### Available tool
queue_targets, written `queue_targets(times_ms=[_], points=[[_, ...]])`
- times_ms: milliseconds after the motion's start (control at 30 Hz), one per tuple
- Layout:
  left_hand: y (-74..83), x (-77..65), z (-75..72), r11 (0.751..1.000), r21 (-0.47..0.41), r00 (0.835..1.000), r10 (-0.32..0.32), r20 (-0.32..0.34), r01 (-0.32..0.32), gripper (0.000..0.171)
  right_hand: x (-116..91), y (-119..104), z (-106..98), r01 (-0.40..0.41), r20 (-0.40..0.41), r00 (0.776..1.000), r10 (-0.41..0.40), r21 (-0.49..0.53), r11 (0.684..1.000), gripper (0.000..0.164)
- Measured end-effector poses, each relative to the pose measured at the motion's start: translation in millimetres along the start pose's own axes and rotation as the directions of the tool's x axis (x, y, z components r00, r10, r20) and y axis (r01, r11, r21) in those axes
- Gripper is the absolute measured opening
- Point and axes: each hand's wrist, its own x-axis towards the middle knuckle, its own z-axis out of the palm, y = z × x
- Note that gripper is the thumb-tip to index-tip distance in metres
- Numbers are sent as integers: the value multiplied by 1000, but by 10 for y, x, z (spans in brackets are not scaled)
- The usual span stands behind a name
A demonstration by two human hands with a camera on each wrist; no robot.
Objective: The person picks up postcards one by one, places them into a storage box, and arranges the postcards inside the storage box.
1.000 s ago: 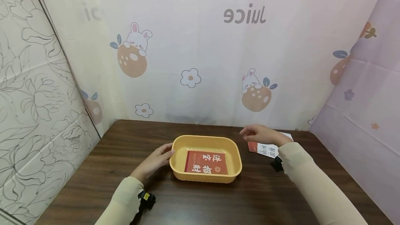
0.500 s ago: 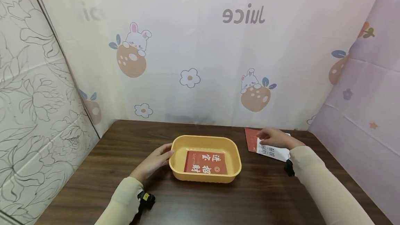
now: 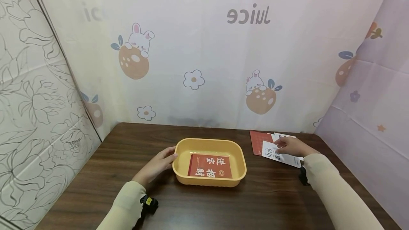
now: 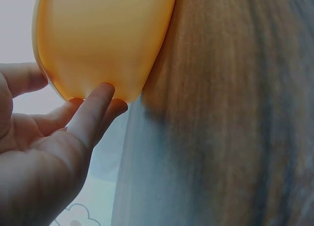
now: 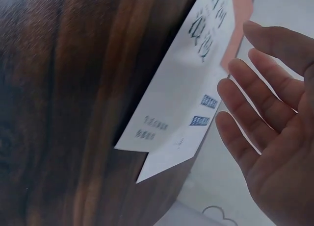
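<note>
Right now the white card [image 3: 281, 156] lies directly under the right hand [image 3: 292, 145], slanting across the tabletop [image 3: 204, 207] with its dark print face up. That hand is released: its fingers are loosely bent and grasp nothing, and whether a tip touches the card I cannot tell. The outer red card [image 3: 256, 143] sits just left of those fingertips, partly covered by the white one. Just beyond the knuckles, a second white card [image 3: 281, 135] peeks out.

Well to the left of the right hand stands the yellow basin [image 3: 209, 182], upright. Inside it, between the two hands, the inner red card [image 3: 211, 166] lies flat, showing pale characters and a round emblem. The left hand [image 3: 156, 165] is at the basin's near end, released too, its relaxed fingers resting against the outer wall and rim without wrapping round it.

Below the left hand, a small black camera [image 3: 150, 205] hangs at the cuff of a cream sleeve [image 3: 126, 200]. Ahead of both hands rises a pale curtain [image 3: 217, 52] printed with rabbits, fruit and flowers.
</note>
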Motion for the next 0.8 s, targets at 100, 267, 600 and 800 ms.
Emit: queue_targets(times_ms=[100,267,600,800], points=[[-5,2,4,1000,-8,1000,-5,0,5,50,-9,40,13,-10,-23,1000,10,-8,1000,43],[2,3,7,1000,-6,1000,-12,-10,12,50,-4,125,39,-59,-55,997,58,-22,998,46],[24,-5,11,1000,9,1000,-16,-12,16,51,-27,283,95,-160,-34,987,159,-22,987,72],[14,6,11,999,12,999,-30,-28,30,51,-23,341,149,-164,-47,986,163,-26,986,85]])
